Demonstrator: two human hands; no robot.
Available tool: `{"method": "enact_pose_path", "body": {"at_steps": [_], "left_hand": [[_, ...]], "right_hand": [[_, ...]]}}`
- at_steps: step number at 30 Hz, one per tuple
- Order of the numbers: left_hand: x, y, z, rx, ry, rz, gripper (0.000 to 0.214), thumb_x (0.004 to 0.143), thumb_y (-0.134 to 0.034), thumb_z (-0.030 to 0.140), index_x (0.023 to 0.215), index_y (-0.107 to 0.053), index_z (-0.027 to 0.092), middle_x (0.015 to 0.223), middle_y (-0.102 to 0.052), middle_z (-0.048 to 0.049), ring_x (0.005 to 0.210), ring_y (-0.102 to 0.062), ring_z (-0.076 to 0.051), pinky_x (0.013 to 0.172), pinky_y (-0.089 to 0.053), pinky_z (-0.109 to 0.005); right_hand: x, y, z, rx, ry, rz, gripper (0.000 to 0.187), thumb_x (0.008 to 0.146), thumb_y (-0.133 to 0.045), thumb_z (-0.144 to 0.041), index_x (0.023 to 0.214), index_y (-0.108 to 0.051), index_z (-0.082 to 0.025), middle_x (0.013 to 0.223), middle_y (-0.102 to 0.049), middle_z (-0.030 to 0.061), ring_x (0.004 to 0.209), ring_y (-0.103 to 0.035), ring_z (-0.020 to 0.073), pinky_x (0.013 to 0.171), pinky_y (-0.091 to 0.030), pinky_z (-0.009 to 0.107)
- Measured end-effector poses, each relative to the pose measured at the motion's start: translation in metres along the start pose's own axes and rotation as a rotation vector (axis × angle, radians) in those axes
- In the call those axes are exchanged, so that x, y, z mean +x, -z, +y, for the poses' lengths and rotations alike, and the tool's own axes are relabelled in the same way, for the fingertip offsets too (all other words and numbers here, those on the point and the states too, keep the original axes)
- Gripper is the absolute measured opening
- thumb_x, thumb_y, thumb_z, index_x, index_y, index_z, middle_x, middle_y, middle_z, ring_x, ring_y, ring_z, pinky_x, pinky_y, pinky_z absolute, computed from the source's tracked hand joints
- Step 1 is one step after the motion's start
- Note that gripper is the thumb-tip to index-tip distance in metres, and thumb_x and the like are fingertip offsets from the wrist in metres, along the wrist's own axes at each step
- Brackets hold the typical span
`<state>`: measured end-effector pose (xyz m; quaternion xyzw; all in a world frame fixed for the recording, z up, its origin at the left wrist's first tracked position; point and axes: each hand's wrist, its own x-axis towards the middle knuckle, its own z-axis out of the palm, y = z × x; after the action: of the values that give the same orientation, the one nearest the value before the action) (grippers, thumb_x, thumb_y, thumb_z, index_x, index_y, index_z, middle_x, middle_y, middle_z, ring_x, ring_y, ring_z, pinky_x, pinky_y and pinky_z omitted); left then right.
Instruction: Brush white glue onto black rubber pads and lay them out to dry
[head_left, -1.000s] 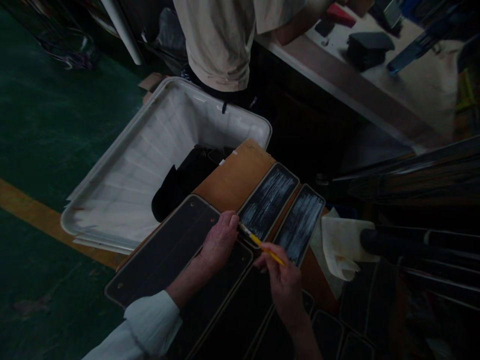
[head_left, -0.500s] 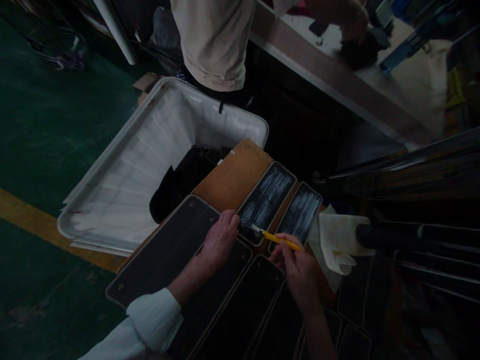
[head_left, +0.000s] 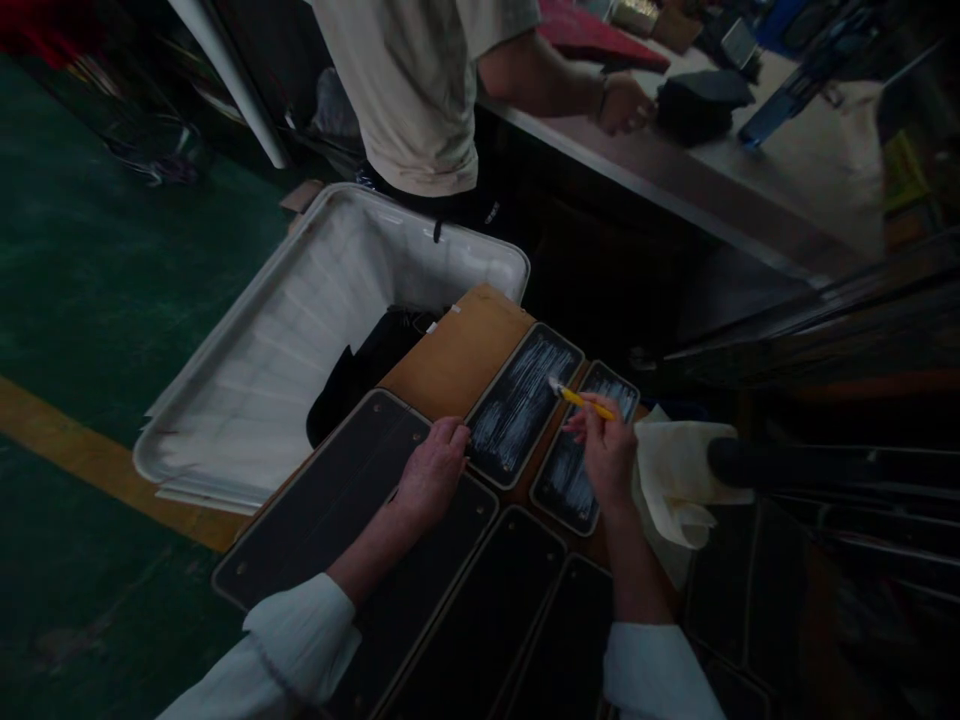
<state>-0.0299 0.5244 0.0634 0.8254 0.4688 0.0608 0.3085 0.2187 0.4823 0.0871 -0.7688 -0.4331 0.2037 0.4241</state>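
Observation:
My right hand grips a small brush with a yellow handle. Its pale bristles touch the right edge of a dark rounded panel with a light border, streaked with whitish wet strokes. At that panel's left corner is my left hand, its fingers curled together on the edge; the fingertips are partly hidden. A second streaked panel lies under and beside my right hand. Larger dark panels without streaks, with small round studs near their corners, lie below my left hand. All rest on a brown board.
Behind the board stands a big white bin with dark pieces inside. A crumpled off-white cloth lies to the right. Across the bin, a person in a beige shirt works at a table.
My right hand and the brush have moved up and right along the streaked panel, which carries more whitish strokes at its lower end. My left hand stays at the corner. The other person's arm has shifted.

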Motion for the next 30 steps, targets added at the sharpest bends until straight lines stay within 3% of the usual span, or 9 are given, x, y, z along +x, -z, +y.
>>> {"method": "enact_pose_path", "body": {"at_steps": [5,9,11,14,17,19,22,26,30], "left_hand": [[0.0,-0.002,0.003,0.032,-0.002,0.009,0.027,0.085,-0.056,0.006,0.11,-0.055,0.017,0.126,-0.054,-0.0126,0.116,-0.054,-0.026,0.093,-0.053,-0.037],[-0.009,0.004,0.006,0.029,-0.056,0.053,0.025,0.088,-0.052,0.008,0.111,-0.057,0.017,0.126,-0.055,-0.0123,0.117,-0.054,-0.025,0.095,-0.052,-0.037],[-0.03,0.013,0.001,-0.002,-0.096,0.115,0.026,0.091,-0.049,0.011,0.114,-0.057,0.018,0.129,-0.054,-0.0121,0.12,-0.053,-0.024,0.099,-0.05,-0.038],[-0.09,0.032,-0.028,-0.026,-0.069,0.194,0.024,0.094,-0.049,0.018,0.116,-0.058,0.021,0.127,-0.055,-0.0098,0.117,-0.056,-0.023,0.1,-0.049,-0.037],[-0.173,0.045,-0.077,0.008,0.161,0.301,0.022,0.094,-0.05,0.028,0.113,-0.061,0.023,0.119,-0.058,-0.0095,0.112,-0.059,-0.025,0.097,-0.051,-0.041],[-0.224,0.045,-0.113,0.006,0.386,0.404,0.029,0.09,-0.054,0.037,0.114,-0.06,0.022,0.111,-0.061,-0.0094,0.105,-0.062,-0.027,0.092,-0.052,-0.044],[-0.271,0.034,-0.156,-0.158,0.707,0.495,0.057,0.074,-0.066,0.057,0.111,-0.059,0.015,0.097,-0.064,-0.01,0.087,-0.066,-0.028,0.078,-0.056,-0.044],[-0.279,0.018,-0.176,-0.686,0.986,0.302,0.064,0.059,-0.072,0.067,0.094,-0.058,0.015,0.072,-0.066,-0.0045,0.062,-0.068,-0.024,0.052,-0.052,-0.032],[-0.267,0.014,-0.171,-1.061,0.961,0.219,0.055,0.059,-0.078,0.063,0.081,-0.058,0.017,0.061,-0.064,0.0003,0.05,-0.063,-0.016,0.043,-0.045,-0.023]], "right_hand": [[-0.075,0.007,-0.03,0.072,-0.09,-0.206,0.03,0.098,-0.047,-0.044,0.11,-0.062,-0.021,0.07,-0.066,-0.0014,0.061,-0.066,0.0129,0.056,-0.052,0.024],[-0.125,0.017,-0.052,0.243,-0.205,-0.205,0.029,0.098,-0.048,-0.044,0.111,-0.06,-0.021,0.073,-0.067,-0.0008,0.062,-0.068,0.0139,0.053,-0.052,0.023],[-0.141,0.015,-0.057,0.3,-0.225,-0.169,0.03,0.098,-0.048,-0.044,0.112,-0.059,-0.02,0.074,-0.067,-0.0007,0.061,-0.068,0.0138,0.052,-0.052,0.023],[-0.158,0.001,-0.063,0.338,-0.188,-0.182,0.029,0.099,-0.047,-0.042,0.113,-0.059,-0.02,0.077,-0.066,-0.0005,0.062,-0.068,0.0131,0.052,-0.052,0.023],[-0.17,-0.02,-0.073,0.313,-0.061,-0.263,0.029,0.1,-0.044,-0.04,0.116,-0.06,-0.021,0.079,-0.066,-0.0005,0.064,-0.067,0.0121,0.057,-0.053,0.023],[-0.175,-0.035,-0.081,0.27,0.04,-0.299,0.03,0.101,-0.042,-0.038,0.117,-0.06,-0.021,0.082,-0.067,0.0003,0.067,-0.068,0.0118,0.059,-0.055,0.024],[-0.174,-0.057,-0.093,0.204,0.173,-0.301,0.03,0.101,-0.042,-0.038,0.118,-0.06,-0.021,0.092,-0.07,0.0033,0.071,-0.07,0.0125,0.063,-0.057,0.025],[-0.156,-0.084,-0.101,0.065,0.318,-0.262,0.031,0.101,-0.042,-0.038,0.119,-0.061,-0.022,0.1,-0.073,0.0054,0.075,-0.071,0.0139,0.072,-0.059,0.028],[-0.142,-0.111,-0.104,-0.086,0.394,-0.245,0.032,0.102,-0.04,-0.036,0.12,-0.062,-0.021,0.103,-0.074,0.0067,0.078,-0.072,0.016,0.077,-0.059,0.031]]}}
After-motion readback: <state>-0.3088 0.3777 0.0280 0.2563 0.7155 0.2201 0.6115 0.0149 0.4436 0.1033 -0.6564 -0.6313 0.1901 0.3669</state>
